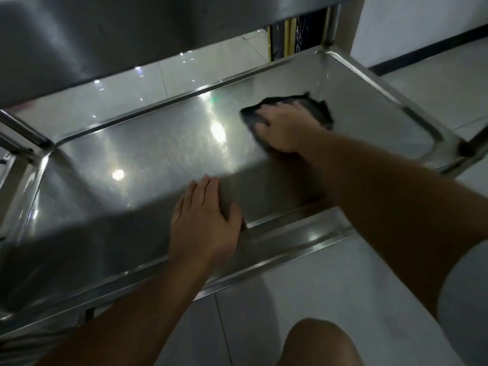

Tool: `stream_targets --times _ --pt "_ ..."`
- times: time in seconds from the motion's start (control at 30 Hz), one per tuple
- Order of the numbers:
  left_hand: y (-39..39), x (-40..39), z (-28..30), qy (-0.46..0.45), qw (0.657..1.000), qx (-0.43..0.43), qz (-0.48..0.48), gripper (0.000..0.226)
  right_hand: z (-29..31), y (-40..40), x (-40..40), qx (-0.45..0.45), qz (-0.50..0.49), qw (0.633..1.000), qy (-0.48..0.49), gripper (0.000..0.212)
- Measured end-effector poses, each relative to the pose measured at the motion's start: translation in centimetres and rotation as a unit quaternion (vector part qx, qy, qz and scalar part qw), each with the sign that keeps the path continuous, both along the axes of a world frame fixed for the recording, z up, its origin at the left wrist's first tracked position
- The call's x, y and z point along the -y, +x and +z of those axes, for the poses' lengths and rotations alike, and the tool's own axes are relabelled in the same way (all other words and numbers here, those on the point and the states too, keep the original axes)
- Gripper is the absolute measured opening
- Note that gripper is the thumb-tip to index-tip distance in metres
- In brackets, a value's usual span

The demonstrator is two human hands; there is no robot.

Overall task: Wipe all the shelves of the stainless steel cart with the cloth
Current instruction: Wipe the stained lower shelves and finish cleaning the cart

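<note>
A view from above, looking down at a steel cart shelf (148, 154), a shallow tray with a raised rim all round. Everything here is placed relative to that shelf.

The right hand (284, 130) lies on the shelf surface toward its far right part, palm down. Under it is a dark cloth (314, 108), bunched, its edges showing beyond the fingers on the far side and the left side of the hand. The hand presses the cloth flat against the metal; its fingers look mostly straight over the cloth, though motion blur makes it hard to tell whether the grip curls round any of it. The right forearm crosses the shelf's near rim from the lower right.

The left hand (204, 220) rests palm down on the shelf near the middle of its near rim, fingers straight and together, thumb spread to the right, holding nothing. It is well apart from the cloth.

The shelf surface shines with several bright light reflections left of the cloth. Above the shelf, at the top of the view, hangs the underside of an upper shelf (132, 35). An upright post (332, 25) rises at the shelf's far right corner. Around the shelf lies a pale tiled floor (435, 85). A bare knee (319, 342) shows below the shelf's near rim.
</note>
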State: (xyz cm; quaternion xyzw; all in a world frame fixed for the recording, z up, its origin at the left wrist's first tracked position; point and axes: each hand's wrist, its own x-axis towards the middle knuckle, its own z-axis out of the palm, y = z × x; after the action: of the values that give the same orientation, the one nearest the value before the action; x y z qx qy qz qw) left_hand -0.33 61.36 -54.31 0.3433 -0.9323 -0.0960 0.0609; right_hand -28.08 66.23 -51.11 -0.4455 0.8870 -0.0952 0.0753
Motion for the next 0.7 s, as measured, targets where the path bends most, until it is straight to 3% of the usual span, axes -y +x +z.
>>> stream_targets --times 0.13,0.23,0.37,0.47,0.57,0.63,0.7 --pt "-0.3 -0.1 0.1 -0.001 1.000 0.001 0.013 0.071 -0.4 -8.1 -9.1 0.009 -0.218 0.975 0.038 0.072" --pt "-0.3 -0.3 0.4 -0.003 1.000 0.003 0.015 0.070 -1.4 -7.3 -13.9 0.028 -0.255 0.965 0.051 0.074" --pt "-0.3 -0.6 0.7 -0.002 1.000 0.005 0.011 0.069 -2.1 -0.5 -17.6 0.014 -0.288 0.957 0.033 0.073" --pt "-0.3 -0.7 0.8 -0.001 1.000 0.008 0.010 0.070 -1.8 6.1 -16.4 -0.020 -0.251 0.968 0.024 0.073" --pt "-0.3 -0.6 0.8 0.000 1.000 0.012 0.005 0.071 -1.4 11.6 -13.3 -0.022 -0.100 0.995 0.023 0.071" --pt "-0.2 -0.6 0.8 -0.001 1.000 0.012 0.005 0.073 -1.3 12.4 -12.5 -0.016 -0.018 0.999 0.030 0.073" --pt "-0.3 -0.5 0.6 -0.001 1.000 0.009 0.002 0.075 -1.1 10.1 -13.1 -0.018 -0.003 0.999 0.030 0.070"
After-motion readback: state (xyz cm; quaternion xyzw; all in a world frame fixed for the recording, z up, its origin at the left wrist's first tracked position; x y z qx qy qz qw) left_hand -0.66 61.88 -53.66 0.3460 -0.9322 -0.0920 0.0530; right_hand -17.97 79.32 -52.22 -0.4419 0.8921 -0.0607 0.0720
